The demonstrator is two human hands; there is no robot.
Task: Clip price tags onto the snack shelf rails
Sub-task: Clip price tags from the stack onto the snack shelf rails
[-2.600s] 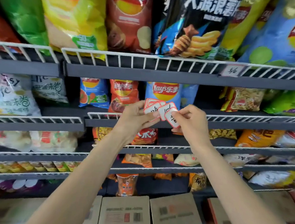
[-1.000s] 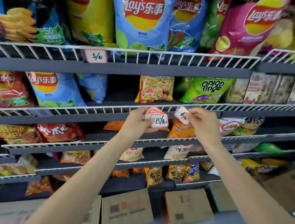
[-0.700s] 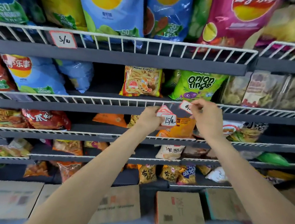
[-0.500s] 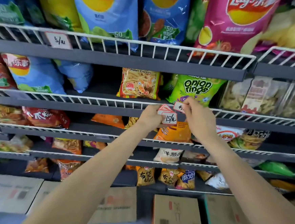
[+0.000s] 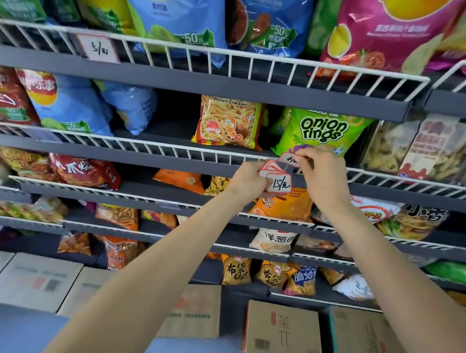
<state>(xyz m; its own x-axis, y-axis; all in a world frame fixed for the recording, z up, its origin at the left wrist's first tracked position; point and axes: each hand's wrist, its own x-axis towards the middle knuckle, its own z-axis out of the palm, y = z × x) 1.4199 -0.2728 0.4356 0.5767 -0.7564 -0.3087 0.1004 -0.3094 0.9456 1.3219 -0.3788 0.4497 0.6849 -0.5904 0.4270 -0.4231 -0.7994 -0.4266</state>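
My right hand (image 5: 324,175) pinches a single red-edged white price tag (image 5: 290,159) and holds it against the white wire rail (image 5: 156,146) of the second shelf, just below the green onion rings bag (image 5: 320,131). Just left of it and slightly lower, my left hand (image 5: 249,179) grips a small stack of price tags (image 5: 277,178); the front one reads 15. Another tag (image 5: 98,48) hangs clipped on the top shelf rail at the left.
Chip bags fill the top shelf. A prawn crackers bag (image 5: 229,123) stands left of the onion rings. Lower shelves hold small snack packs. Several cardboard boxes (image 5: 283,332) line the floor under the shelving.
The view shifted right along the shelves. My right hand separated one tag from the stack and raised it to the second shelf's rail; my left hand followed with the stack.
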